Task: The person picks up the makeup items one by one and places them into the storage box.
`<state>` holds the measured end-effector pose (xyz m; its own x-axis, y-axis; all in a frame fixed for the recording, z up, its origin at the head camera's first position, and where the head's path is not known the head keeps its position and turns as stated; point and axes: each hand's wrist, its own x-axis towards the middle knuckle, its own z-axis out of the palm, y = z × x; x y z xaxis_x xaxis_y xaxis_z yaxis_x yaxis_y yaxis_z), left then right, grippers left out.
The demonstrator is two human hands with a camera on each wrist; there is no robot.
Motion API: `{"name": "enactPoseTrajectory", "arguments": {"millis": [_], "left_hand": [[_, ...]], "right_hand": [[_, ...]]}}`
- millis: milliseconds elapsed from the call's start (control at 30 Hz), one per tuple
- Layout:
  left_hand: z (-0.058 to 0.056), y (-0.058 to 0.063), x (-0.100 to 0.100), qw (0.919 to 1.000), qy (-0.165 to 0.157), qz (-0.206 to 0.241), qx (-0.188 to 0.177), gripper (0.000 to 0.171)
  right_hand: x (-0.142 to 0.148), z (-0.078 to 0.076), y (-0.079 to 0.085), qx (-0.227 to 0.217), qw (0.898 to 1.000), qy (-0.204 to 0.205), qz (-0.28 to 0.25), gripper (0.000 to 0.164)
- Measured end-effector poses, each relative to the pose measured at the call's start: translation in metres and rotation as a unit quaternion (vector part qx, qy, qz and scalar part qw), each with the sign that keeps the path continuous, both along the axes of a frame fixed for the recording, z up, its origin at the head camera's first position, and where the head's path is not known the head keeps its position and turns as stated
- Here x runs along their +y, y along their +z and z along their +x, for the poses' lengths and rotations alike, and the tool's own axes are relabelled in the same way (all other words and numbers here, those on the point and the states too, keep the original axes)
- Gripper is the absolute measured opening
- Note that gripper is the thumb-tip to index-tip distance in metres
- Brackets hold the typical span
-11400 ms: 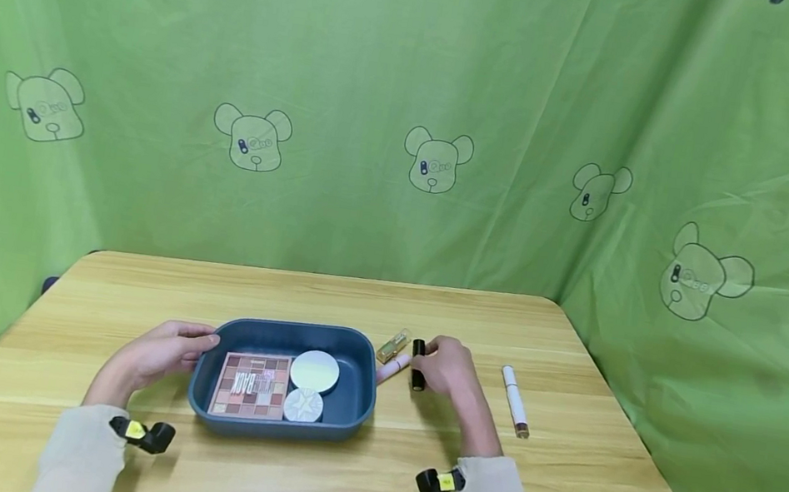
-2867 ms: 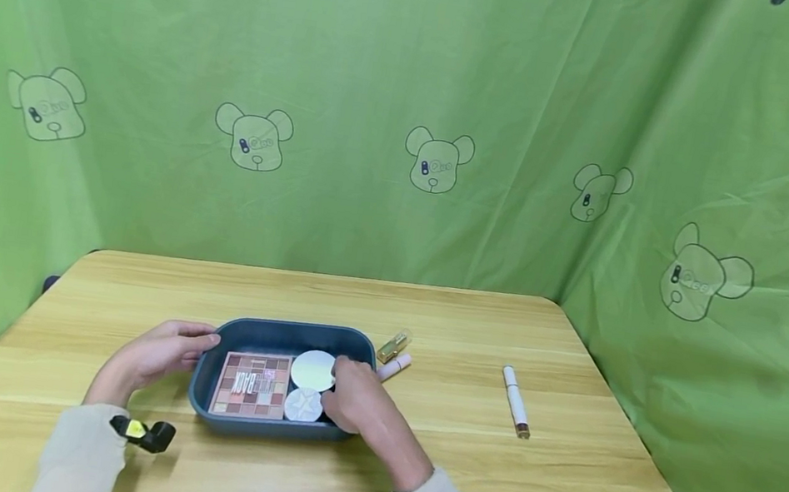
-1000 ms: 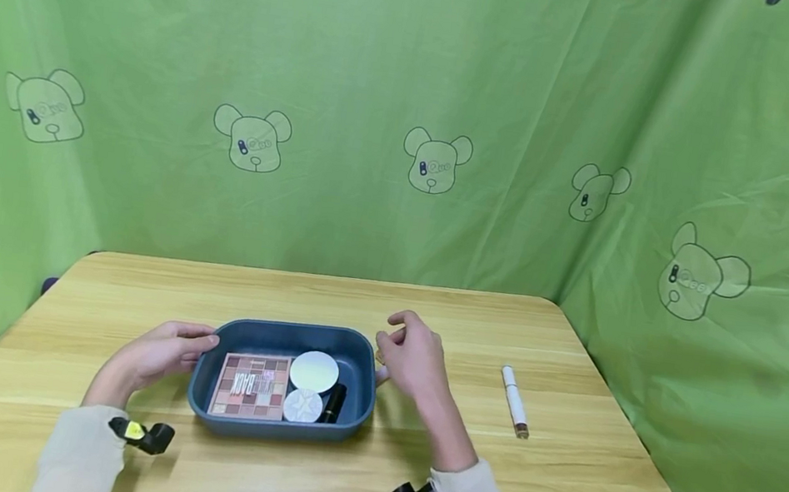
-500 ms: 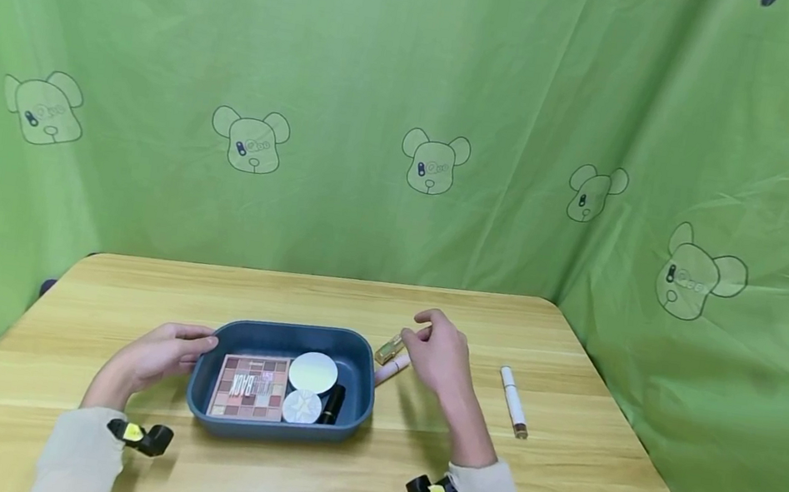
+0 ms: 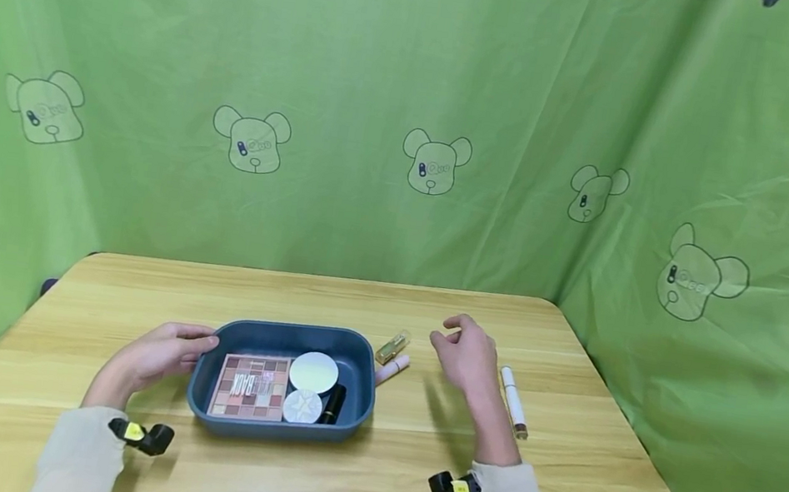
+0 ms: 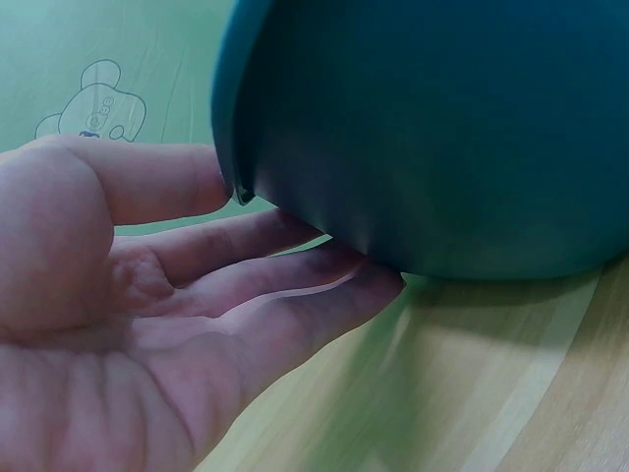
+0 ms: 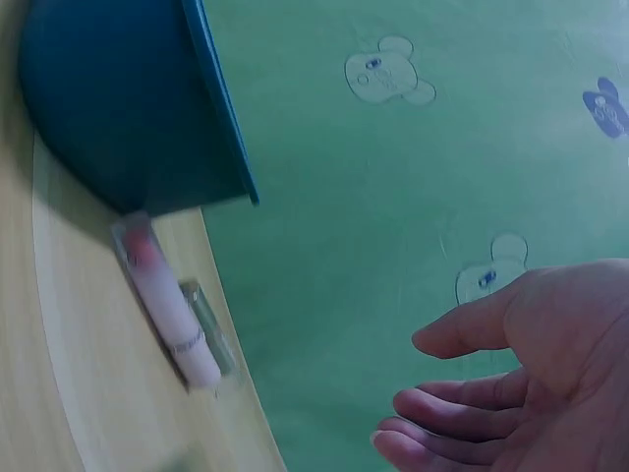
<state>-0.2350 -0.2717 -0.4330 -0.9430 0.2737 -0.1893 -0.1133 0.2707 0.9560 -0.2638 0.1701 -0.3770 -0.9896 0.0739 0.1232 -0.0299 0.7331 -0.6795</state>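
My left hand (image 5: 163,352) holds the left end of a dark blue rectangular bin (image 5: 263,429). In the left wrist view the thumb (image 6: 162,182) rests at the rim and the fingers touch the outer wall below it. Inside the bin lie an eyeshadow palette (image 5: 249,387), two round white compacts (image 5: 313,372) and a black lipstick tube (image 5: 333,404). My right hand (image 5: 465,357) is raised over the table, holding nothing, between the bin and a white tube (image 5: 512,401) with a brown end. Its fingers are loosely bent and apart in the right wrist view.
Against the bin's right end lies a pale pink lip gloss tube (image 5: 392,369), with a gold, clear-capped tube (image 5: 392,347) beside it. The wooden table (image 5: 300,485) ends at a green curtain (image 5: 337,221) behind and on the right.
The black lipstick went from the table into the bin under my right hand, which let go. That hand has since moved right, past the pink and gold tubes. My left hand stayed.
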Motion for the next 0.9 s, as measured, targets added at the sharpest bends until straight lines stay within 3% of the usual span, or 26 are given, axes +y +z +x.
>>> {"name": "enactPoseTrajectory", "arguments": {"millis": [467,900], "left_hand": [[0.001,0.001,0.001,1.0,-0.002,0.001,-0.003,0.058],[0.0,0.0,0.0,1.0,-0.005,0.0,-0.001,0.059]], "right_hand": [[0.038,-0.005,-0.007,-0.045,0.999,-0.021,0.018,0.045],[0.064,-0.011,-0.017,-0.052,0.998,-0.035,0.019,0.045]]}}
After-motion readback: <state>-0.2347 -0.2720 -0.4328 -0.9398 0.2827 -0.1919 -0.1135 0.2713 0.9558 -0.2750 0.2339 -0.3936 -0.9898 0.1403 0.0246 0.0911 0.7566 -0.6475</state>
